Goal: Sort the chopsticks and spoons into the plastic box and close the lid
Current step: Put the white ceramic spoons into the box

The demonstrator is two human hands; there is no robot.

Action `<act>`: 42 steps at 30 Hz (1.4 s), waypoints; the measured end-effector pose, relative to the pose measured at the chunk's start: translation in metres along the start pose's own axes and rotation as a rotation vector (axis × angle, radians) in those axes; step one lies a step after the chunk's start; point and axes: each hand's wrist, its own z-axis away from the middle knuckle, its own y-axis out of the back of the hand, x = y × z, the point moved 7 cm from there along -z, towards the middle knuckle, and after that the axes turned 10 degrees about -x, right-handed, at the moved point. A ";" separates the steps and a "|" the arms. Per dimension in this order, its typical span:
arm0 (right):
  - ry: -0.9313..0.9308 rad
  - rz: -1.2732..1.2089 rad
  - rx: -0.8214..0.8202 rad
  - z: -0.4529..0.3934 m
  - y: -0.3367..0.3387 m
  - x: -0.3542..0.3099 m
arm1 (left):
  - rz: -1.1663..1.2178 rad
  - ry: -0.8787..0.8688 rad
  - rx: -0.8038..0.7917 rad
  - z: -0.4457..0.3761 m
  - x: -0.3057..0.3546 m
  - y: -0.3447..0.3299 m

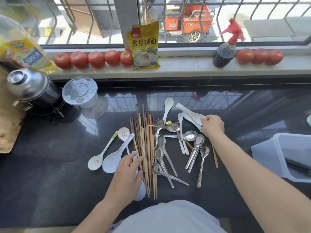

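Note:
A bundle of wooden chopsticks [146, 145] lies lengthwise in the middle of the black counter. My left hand [127, 175] rests on its near left side, fingers fairly straight, touching the sticks and a white spoon under the palm. To the right lie several metal spoons [193, 148] and a gold fork. My right hand [212, 126] pinches stacked white ceramic spoons [190, 115] at the pile's far right. More white spoons [111, 158] lie to the left. The clear plastic box [286, 155] stands at the right edge, lid off, dark chopsticks inside.
A steel kettle [28, 88] and a lidded plastic tub [80, 91] stand at the back left. On the window sill are tomatoes [94, 59], a yellow food bag [144, 46], an oil bottle [25, 47] and a spray bottle [225, 52]. A wooden board [8, 123] sits at the left edge.

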 end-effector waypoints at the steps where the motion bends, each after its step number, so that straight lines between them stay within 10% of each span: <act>1: 0.046 -0.006 0.043 0.011 0.011 -0.002 | 0.041 0.013 0.028 0.000 0.002 0.004; 6: 0.291 -0.146 -0.193 0.082 -0.006 -0.007 | 0.631 0.248 0.160 -0.001 0.005 0.026; 9: 0.451 0.023 -0.366 0.126 -0.046 -0.020 | 1.045 0.434 -0.251 -0.012 0.025 -0.001; 12: 0.628 0.154 -0.360 0.158 -0.068 -0.046 | 0.956 0.372 -0.576 -0.006 0.050 -0.018; 18: 0.516 -0.027 -0.332 0.124 -0.068 -0.054 | 1.024 0.398 -0.348 0.006 0.032 -0.022; 22: 0.303 0.298 -0.030 0.031 -0.030 -0.031 | 1.156 0.488 -0.337 0.021 0.018 -0.021; 29: 0.197 0.592 -0.070 -0.026 -0.035 -0.014 | 1.277 0.540 -0.284 0.026 0.014 -0.017; 37: 0.172 -0.117 -0.109 0.034 0.007 -0.043 | 1.345 0.541 -0.235 0.016 0.022 -0.014; 42: 0.140 -0.591 -0.478 0.156 -0.051 -0.048 | 1.423 0.526 -0.237 0.005 0.043 -0.019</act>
